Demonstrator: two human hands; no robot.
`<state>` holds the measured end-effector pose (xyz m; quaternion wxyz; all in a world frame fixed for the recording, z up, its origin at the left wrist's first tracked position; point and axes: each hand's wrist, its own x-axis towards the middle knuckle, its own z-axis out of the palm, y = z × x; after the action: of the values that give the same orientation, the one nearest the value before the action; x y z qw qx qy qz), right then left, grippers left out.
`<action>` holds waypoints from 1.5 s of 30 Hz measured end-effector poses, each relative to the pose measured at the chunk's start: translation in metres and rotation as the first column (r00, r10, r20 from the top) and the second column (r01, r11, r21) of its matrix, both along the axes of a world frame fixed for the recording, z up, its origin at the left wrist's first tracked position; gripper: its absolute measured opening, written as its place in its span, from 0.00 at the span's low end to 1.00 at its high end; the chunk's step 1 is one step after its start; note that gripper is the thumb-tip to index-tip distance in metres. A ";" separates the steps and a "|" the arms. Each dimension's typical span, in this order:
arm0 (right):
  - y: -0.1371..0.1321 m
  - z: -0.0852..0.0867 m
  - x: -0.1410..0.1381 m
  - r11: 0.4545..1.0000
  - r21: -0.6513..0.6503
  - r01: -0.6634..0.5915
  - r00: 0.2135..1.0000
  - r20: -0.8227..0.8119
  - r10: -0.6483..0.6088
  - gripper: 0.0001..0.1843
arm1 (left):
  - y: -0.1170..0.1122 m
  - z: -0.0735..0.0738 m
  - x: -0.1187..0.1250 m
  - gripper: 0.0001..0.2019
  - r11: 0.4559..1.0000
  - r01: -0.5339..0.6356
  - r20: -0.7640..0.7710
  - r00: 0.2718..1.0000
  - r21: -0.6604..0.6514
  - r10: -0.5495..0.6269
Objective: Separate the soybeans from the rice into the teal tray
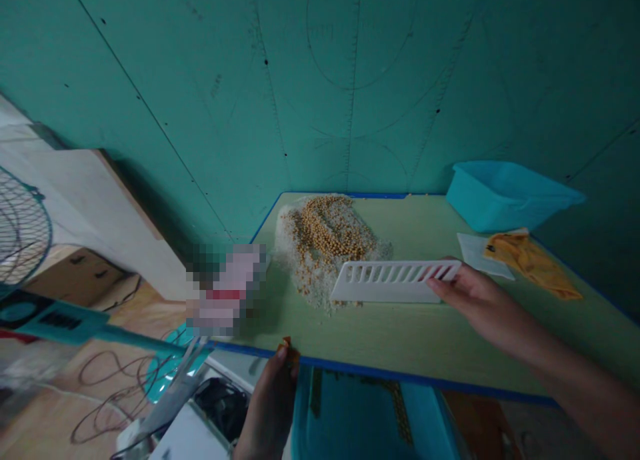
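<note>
My right hand (463, 290) grips the right end of a white slotted plastic divider (387, 292), held tilted over the table. The divider's left end meets the edge of a heap of tan, soybean-like beans (333, 230) mixed with fine whitish grains (287, 243). My left hand (273, 387) is at the table's front edge, fingers closed on a small orange-brown piece (286, 344) that I cannot make out clearly.
A turquoise bin (480, 197) stands at the table's back right, beside a yellow cloth (535, 263) and white paper (475, 253). A larger blue tub (360, 420) is below the front edge. At left stands a teal fan (50, 317), with cables (107, 380) on the floor.
</note>
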<state>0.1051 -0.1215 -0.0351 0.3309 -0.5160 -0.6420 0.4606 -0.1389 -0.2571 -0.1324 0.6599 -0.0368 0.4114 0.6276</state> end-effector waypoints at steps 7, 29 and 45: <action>-0.003 -0.002 0.001 1.000 0.021 -0.015 0.999 0.040 0.015 0.19 | 0.001 -0.001 -0.002 0.13 1.000 -0.011 -0.016 1.000 -0.008 0.010; -0.016 -0.004 0.005 0.998 -0.055 -0.035 0.999 -0.007 0.035 0.18 | 0.000 -0.001 -0.001 0.14 1.000 -0.002 -0.016 1.000 -0.001 0.002; -0.029 -0.005 0.008 0.994 -0.110 -0.018 1.000 -0.006 0.018 0.14 | -0.002 0.010 0.007 0.12 0.998 -0.021 -0.025 0.999 0.067 0.023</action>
<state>0.1133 -0.1508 -0.0400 0.2994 -0.5265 -0.6196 0.4992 -0.1317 -0.2592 -0.1221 0.6484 -0.0111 0.3983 0.6487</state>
